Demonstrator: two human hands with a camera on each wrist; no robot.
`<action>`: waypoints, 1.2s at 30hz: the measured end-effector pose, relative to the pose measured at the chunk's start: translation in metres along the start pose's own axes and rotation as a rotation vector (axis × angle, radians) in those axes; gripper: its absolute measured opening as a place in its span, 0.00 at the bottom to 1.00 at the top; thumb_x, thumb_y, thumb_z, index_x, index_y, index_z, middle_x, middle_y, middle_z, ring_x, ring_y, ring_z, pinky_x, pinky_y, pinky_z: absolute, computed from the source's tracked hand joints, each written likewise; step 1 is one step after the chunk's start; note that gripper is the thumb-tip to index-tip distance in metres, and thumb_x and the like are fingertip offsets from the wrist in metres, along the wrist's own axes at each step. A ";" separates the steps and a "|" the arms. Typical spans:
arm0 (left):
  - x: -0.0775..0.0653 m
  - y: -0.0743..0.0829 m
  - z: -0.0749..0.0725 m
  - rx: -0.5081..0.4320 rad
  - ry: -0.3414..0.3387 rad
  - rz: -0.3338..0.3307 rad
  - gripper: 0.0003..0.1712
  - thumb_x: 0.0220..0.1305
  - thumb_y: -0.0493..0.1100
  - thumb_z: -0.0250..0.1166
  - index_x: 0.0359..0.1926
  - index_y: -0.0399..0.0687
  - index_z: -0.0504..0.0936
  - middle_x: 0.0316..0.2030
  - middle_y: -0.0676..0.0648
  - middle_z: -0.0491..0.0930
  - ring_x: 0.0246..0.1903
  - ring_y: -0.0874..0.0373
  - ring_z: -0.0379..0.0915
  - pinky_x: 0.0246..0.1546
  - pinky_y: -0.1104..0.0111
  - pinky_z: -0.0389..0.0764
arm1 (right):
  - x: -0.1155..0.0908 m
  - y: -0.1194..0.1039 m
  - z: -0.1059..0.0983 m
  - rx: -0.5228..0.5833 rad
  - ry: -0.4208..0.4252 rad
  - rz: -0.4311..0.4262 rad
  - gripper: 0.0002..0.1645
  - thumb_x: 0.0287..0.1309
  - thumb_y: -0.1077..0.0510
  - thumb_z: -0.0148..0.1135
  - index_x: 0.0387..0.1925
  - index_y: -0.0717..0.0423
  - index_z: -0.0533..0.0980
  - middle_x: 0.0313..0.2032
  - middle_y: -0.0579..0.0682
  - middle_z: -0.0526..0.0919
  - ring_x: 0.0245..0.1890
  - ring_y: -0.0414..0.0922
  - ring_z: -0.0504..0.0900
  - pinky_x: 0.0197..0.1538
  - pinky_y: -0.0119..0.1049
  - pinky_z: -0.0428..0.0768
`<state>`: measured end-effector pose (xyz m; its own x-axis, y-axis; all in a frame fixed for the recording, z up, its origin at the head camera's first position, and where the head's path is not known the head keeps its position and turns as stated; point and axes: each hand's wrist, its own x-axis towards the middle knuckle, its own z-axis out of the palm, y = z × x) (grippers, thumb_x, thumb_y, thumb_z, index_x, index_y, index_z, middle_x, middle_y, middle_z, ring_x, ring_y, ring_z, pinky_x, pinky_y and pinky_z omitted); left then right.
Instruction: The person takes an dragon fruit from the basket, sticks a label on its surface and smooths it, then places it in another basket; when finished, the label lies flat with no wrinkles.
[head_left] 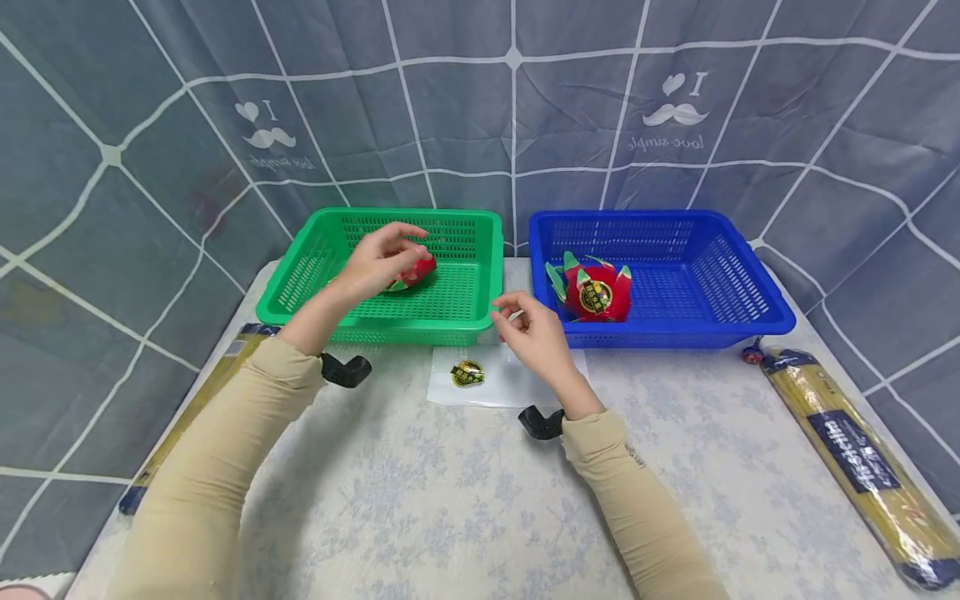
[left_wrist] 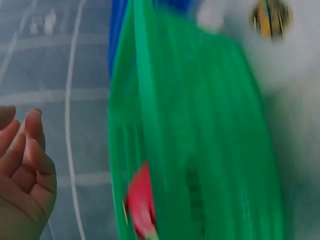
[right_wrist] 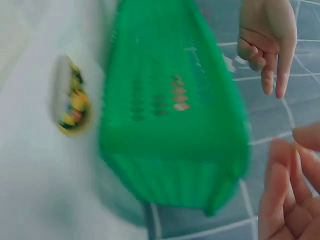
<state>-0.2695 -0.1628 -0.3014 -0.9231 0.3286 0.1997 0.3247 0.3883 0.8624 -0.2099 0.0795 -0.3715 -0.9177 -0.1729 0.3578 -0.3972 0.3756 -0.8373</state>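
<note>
From my station I log the left hand point(head_left: 382, 258) above the green basket point(head_left: 420, 323), fingers loosely bent, nothing visible in them. The red fruit point(head_left: 418, 273) lies inside, below those fingertips; this hand is nearer. Long axis: partly covered, cannot tell. Right hand point(head_left: 534, 333) near the basket's front corner, fingers loosely curled, apparently unloaded. Basket: perforated plastic. Label point(head_left: 467, 373): roundish, black and gold, on a smooth white sheet point(head_left: 517, 392).

We see red fruit point(head_left: 422, 268) partly hidden behind left hand point(head_left: 378, 262); in right wrist view, green basket point(right_wrist: 170, 140) and sticker point(right_wrist: 77, 107) blurred, right hand point(right_wrist: 295, 215) cut off by edge.
</note>
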 end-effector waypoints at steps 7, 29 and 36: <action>0.012 -0.032 -0.036 0.129 0.109 -0.104 0.20 0.63 0.49 0.54 0.54 0.45 0.69 0.40 0.40 0.76 0.30 0.55 0.73 0.31 0.63 0.73 | -0.002 0.014 0.013 -0.027 0.079 0.069 0.12 0.55 0.51 0.59 0.39 0.52 0.76 0.28 0.46 0.76 0.20 0.40 0.73 0.22 0.34 0.70; 0.007 -0.095 -0.042 0.128 0.142 -0.320 0.24 0.63 0.49 0.54 0.57 0.44 0.66 0.42 0.35 0.74 0.38 0.40 0.71 0.39 0.54 0.71 | -0.001 0.029 0.026 0.022 0.011 0.107 0.15 0.58 0.49 0.55 0.45 0.50 0.71 0.30 0.47 0.78 0.24 0.50 0.79 0.23 0.36 0.71; 0.008 -0.097 -0.044 0.123 0.094 -0.401 0.26 0.64 0.50 0.53 0.58 0.43 0.64 0.47 0.34 0.72 0.43 0.39 0.71 0.44 0.52 0.69 | -0.001 0.031 0.028 0.038 0.004 0.113 0.15 0.59 0.50 0.54 0.46 0.49 0.70 0.30 0.49 0.78 0.25 0.53 0.80 0.22 0.37 0.71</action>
<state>-0.3182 -0.2362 -0.3631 -0.9942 0.0533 -0.0933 -0.0463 0.5712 0.8195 -0.2205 0.0659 -0.4091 -0.9565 -0.1283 0.2620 -0.2910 0.3574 -0.8875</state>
